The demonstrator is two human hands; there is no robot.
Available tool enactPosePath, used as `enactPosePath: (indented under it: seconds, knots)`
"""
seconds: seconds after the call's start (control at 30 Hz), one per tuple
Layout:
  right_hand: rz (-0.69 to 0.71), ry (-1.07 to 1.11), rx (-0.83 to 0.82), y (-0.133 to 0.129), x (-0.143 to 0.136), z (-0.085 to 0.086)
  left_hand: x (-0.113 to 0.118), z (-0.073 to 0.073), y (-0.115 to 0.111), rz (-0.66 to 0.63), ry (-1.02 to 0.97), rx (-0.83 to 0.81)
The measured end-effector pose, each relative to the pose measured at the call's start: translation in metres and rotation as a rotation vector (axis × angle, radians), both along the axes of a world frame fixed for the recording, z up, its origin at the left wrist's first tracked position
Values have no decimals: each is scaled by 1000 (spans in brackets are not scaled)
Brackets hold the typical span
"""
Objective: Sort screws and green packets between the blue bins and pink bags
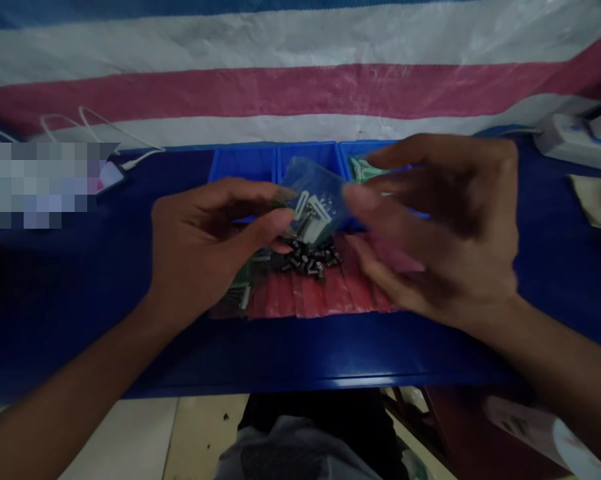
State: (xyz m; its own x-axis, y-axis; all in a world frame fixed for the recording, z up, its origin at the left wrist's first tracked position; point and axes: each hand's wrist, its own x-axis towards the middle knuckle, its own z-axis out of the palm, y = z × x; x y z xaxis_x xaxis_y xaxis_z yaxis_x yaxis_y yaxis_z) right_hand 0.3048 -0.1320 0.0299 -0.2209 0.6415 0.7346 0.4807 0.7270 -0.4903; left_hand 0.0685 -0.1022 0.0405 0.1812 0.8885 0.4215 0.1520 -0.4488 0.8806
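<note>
My left hand (215, 233) pinches a small clear plastic bag (313, 200) between thumb and fingers. Inside the bag lie white, loop-shaped pieces and what look like metal screws. At the bag's right edge is my right hand (435, 220), partly blurred, with its thumb and forefinger apart. A pink, flat piece of plastic (393, 250) shows between its thumb and lower fingers. Just below the bag, a heap of small black screw-like parts (310, 260) rests on a row of red plastic packets (300, 297). Near my left wrist are clear bags with green and metal contents (240, 290).
Blue bins (243, 163) stand side by side behind my hands; the right one holds green-and-white packets (363, 168). A white power strip (568, 140) sits at the back right, and a white cable (140, 160) at the left. The blue table's front edge (300, 383) runs before my lap.
</note>
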Motion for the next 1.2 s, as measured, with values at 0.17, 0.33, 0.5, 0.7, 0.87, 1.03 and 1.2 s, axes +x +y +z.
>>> enactPosePath:
  seconds: [0.17,0.33,0.5,0.7,0.87,1.03,1.2]
  knots:
    - [-25,-54,46,-4,-5,3,-1,-1,-3,-142,-14,-128]
    - [14,258,-228,-2,-3,3,3,-2,-7,35,181,314]
    - [345,566,-604,4,-6,0,5,1,0,33,409,588]
    - [256,404,-383,0,-6,3,-2,1,1,69,245,380]
    - [159,263,-288,0,-5,2,2,-3,-5,-9,82,126]
    - [-11,415,-329,27,20,0,0,2,-1,52,93,90]
    - [-161,257,-387,69,66,-10,-7,4,13,91,18,102]
